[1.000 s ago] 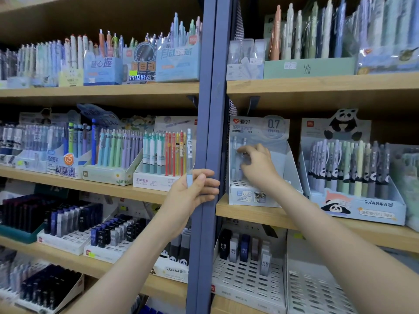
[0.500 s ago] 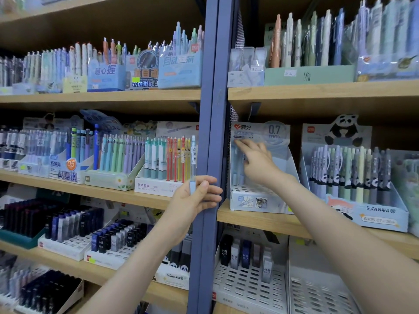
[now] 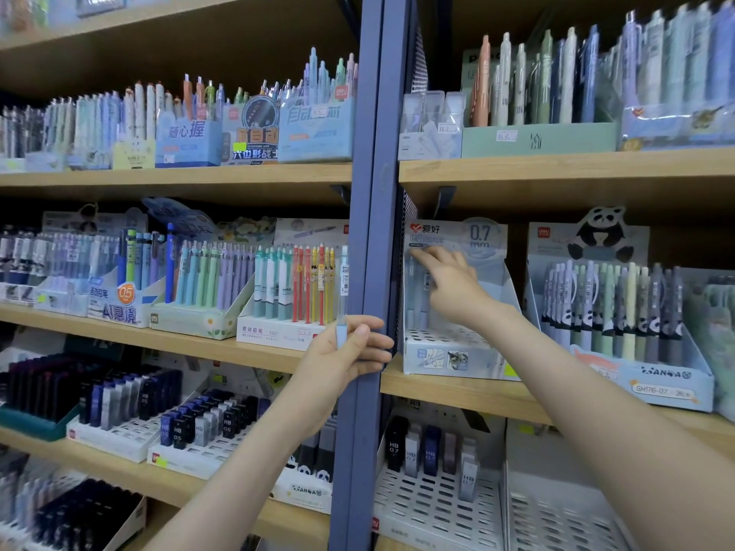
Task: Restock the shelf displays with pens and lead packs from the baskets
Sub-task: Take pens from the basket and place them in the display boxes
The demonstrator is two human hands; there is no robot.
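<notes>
Plainly, we stand before wooden shelves (image 3: pixel 557 173) split by a blue upright post (image 3: pixel 370 192), and most of what we can read sits on the display boxes. Right of the post, on the middle shelf, a pale blue display box (image 3: pixel 441 351) carries "0.7 mm" on its back card beside a red heart logo. Its front holes are mostly unfilled, and a few pale pens (image 3: pixel 417 300) stand at its left side. Just beside it is a panda box (image 3: pixel 660 385) printed "SH176-07" and "36", full of pastel pens. Left of the post we read "0.5" and "AI" on a blue-and-white box (image 3: pixel 119 308), and "MECHANICAL" on a white box (image 3: pixel 270 334) of teal, red and yellow pens. Below, a white slotted tray (image 3: pixel 433 507) holds lead packs (image 3: pixel 393 447) marked "HB 0.7". More lead packs to the left (image 3: pixel 177 431) read "HB 0.5".

Our right hand (image 3: pixel 453 286) reaches into the 0.7 mm box with its fingers (image 3: pixel 427 256) stretched nearly straight, their tips up by the tops of the pale pens. Our left hand (image 3: pixel 338 363) is curled round the lower end of one pen (image 3: pixel 343 288) and rests against the post.

That pen stands upright in front of the white box's right end. It has a clear barrel, a pale blue grip, and a barcode sticker marked "0.7".
</notes>
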